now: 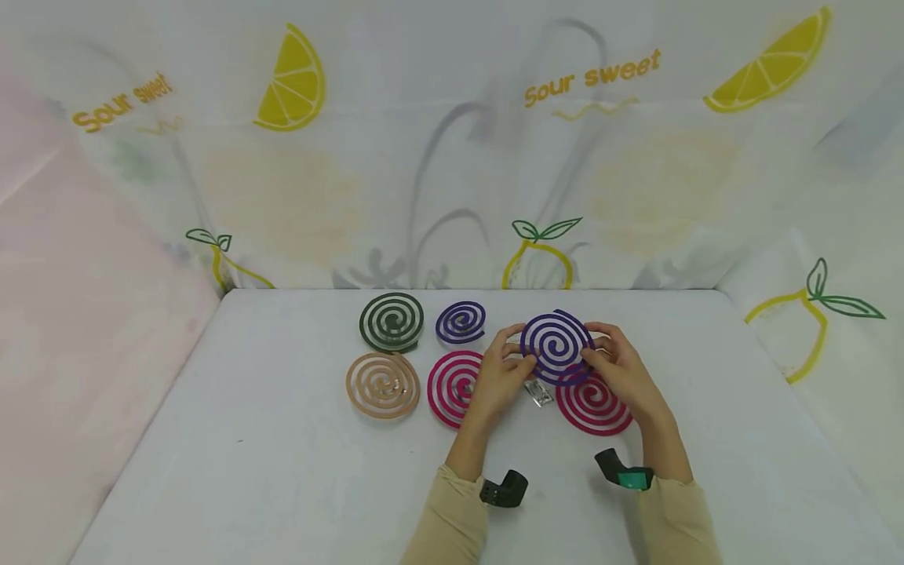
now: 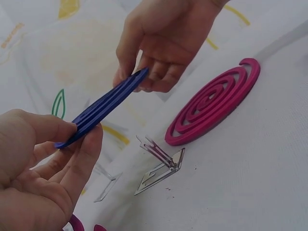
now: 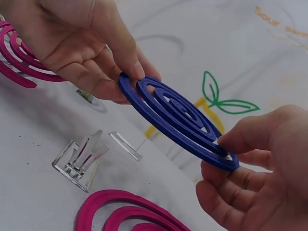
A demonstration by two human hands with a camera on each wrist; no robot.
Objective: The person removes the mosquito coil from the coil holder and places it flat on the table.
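Observation:
A blue-purple mosquito coil (image 1: pixel 556 345) is held up above the table between both hands. My left hand (image 1: pixel 497 380) pinches its left edge between thumb and fingers, and my right hand (image 1: pixel 625 373) pinches the opposite edge. In the wrist views the coil (image 2: pixel 103 107) looks tilted. Beneath it on the table stands a small metal coil stand (image 3: pixel 77 166) with upright prongs, and another flat metal piece (image 3: pixel 126 146) lies just beyond. A magenta coil (image 1: pixel 595 420) lies below the right hand, partly covered by the held coil. My left hand partly hides a second magenta coil (image 1: pixel 438 390).
Left of the hands lie a tan coil (image 1: pixel 359 386), a dark green coil (image 1: pixel 367 322) and a smaller purple coil (image 1: pixel 446 320), with metal pieces visible at some centres. A printed cloth wall (image 1: pixel 395 173) rises behind the white table (image 1: pixel 282 471).

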